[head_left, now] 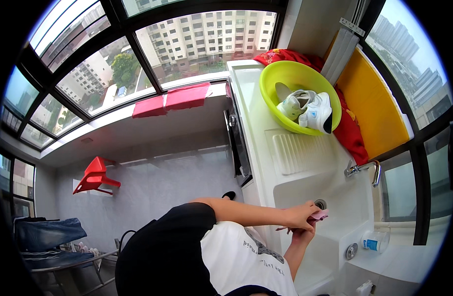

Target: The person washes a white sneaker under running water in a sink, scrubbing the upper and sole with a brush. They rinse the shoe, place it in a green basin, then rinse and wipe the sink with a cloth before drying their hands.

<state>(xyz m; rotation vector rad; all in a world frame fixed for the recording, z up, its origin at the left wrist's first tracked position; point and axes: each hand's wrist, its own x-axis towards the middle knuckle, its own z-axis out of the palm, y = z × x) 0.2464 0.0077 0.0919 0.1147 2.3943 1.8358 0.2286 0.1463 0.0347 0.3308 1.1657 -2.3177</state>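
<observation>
Over the white sink basin [290,191], my two hands meet around a small crumpled pink cloth [320,215]. My left hand [299,216] reaches in from the left and is closed on it from above. Just below, touching it, my right hand [302,235] is closed round the cloth's lower part, its fingers partly hidden. One end of the cloth sticks out to the right, and a thin pink edge shows on the left. Close behind the hands lies the metal drain [320,203].
A lime-green tub [268,98] with white sneakers [316,112] stands beyond the ribbed washboard [295,152]. The metal faucet [367,170] is at the sink's right; a white-and-blue container [375,241] lies near the right rim. A red stool [96,176] stands on the floor at left.
</observation>
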